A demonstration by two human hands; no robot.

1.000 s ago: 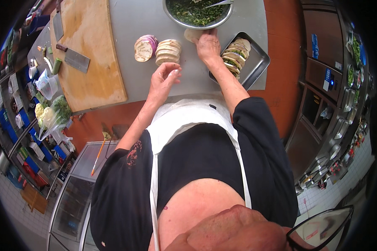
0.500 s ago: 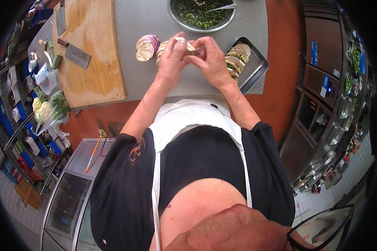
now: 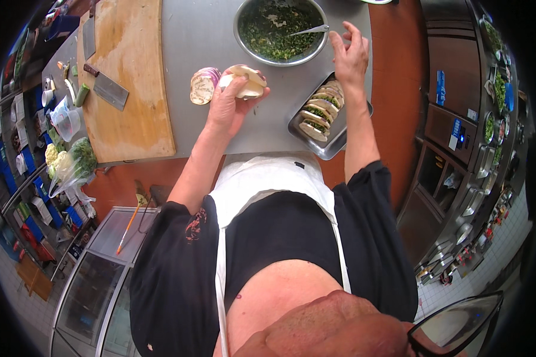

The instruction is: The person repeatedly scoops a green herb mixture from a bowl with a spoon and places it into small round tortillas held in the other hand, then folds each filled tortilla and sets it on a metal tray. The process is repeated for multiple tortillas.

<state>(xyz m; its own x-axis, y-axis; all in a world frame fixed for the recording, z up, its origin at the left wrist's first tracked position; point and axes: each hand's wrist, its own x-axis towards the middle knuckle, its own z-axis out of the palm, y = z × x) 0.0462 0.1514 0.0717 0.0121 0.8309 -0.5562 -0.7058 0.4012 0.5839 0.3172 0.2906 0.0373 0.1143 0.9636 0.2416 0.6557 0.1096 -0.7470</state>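
My left hand (image 3: pixel 223 113) holds an eggplant slice (image 3: pixel 248 83) with pale flesh, its two layers spread apart like a pocket. More purple-skinned eggplant slices (image 3: pixel 203 86) stand on the table just left of that hand. My right hand (image 3: pixel 352 56) is empty, fingers apart, beside the handle of a metal spoon (image 3: pixel 311 30). The spoon rests in a steel bowl (image 3: pixel 238 37) of chopped green filling (image 3: pixel 274 38). Below my right hand, a metal tray (image 3: pixel 337 143) carries a row of eggplant slices stuffed with green filling (image 3: pixel 320 113).
A wooden cutting board (image 3: pixel 134 83) lies left on the steel table (image 3: pixel 187 128), with a cleaver (image 3: pixel 108 89) on it. Bagged vegetables (image 3: pixel 80 157) and a cucumber-like piece (image 3: pixel 82 94) lie beyond its left edge. A steel cabinet (image 3: pixel 452 113) stands at the right.
My right hand has left the eggplant slice and moved right and up toward the spoon. In my left hand the slice is now spread open. The whole view has shifted slightly.
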